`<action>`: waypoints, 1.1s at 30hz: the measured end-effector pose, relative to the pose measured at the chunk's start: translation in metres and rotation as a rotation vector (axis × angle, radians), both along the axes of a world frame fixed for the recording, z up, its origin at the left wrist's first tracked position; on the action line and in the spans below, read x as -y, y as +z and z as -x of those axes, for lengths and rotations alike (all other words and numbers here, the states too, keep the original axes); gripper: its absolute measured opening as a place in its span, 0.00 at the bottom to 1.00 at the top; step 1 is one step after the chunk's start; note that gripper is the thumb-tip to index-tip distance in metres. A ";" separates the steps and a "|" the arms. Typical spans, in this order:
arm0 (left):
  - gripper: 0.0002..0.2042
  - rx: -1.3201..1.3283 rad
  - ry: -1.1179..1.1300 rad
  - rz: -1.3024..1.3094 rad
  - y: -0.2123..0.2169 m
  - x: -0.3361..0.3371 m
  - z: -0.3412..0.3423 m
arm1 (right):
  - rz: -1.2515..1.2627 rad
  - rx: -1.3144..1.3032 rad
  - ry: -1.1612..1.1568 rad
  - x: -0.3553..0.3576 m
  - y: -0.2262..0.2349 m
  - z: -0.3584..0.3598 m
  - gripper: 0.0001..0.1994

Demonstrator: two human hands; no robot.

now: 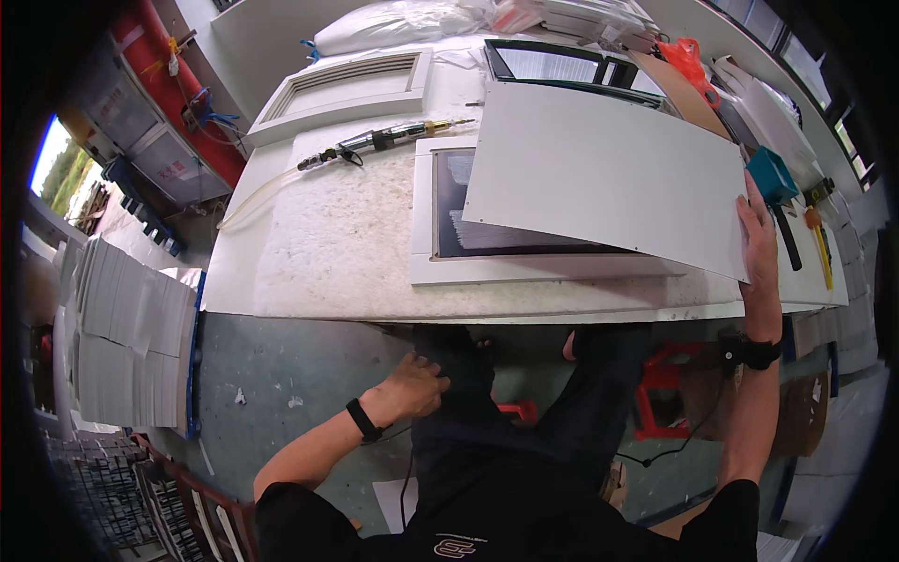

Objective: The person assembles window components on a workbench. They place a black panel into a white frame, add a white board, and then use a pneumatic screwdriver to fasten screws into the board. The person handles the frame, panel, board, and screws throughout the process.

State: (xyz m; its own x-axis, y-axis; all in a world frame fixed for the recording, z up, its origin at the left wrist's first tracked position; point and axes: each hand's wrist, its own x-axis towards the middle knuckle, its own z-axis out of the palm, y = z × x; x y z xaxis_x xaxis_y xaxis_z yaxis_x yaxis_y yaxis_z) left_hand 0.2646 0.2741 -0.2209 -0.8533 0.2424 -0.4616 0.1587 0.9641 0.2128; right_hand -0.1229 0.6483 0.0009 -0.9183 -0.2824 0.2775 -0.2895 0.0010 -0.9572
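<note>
My right hand (757, 220) grips the right edge of a flat white panel (609, 178). That panel is tilted over a white frame (515, 270) on the table, hiding much of it. Through the gap on the left, a dark inset with whitish streaks (454, 192) shows inside the frame. Down by my left thigh is my left hand (412, 386), its fingers curled and no object visible in them. A pneumatic screwdriver (384, 139) with a clear hose lies on the table left of the panel.
A white louvred frame (346, 89) sits at the back left, near a dark-framed piece (552, 64). A teal box (772, 175) and a yellow-handled tool (822, 245) are at the right. Stacked white sheets (131, 337) stand left of the table; a red stool (655, 393) is below.
</note>
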 end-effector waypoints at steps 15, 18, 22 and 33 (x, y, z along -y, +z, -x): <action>0.15 -0.050 0.535 -0.345 -0.021 -0.001 -0.051 | -0.142 -0.007 0.119 0.024 0.001 0.015 0.29; 0.12 -0.118 0.571 -0.433 -0.037 0.007 -0.050 | -0.199 -0.002 0.151 0.026 0.000 0.031 0.29; 0.09 -0.261 0.840 -0.393 -0.048 0.024 -0.052 | -0.231 0.030 0.193 0.039 0.001 0.038 0.29; 0.10 -0.401 1.420 -0.882 -0.111 0.067 -0.087 | -0.171 0.163 0.241 0.054 -0.010 0.046 0.29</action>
State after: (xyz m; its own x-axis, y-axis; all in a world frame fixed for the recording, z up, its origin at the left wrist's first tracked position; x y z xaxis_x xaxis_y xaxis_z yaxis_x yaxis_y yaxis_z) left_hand 0.3520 0.2073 -0.3317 -0.6275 -0.7028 -0.3350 -0.4785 0.0086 0.8781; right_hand -0.1692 0.5947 -0.0090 -0.8478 -0.5266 0.0620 -0.1439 0.1160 -0.9828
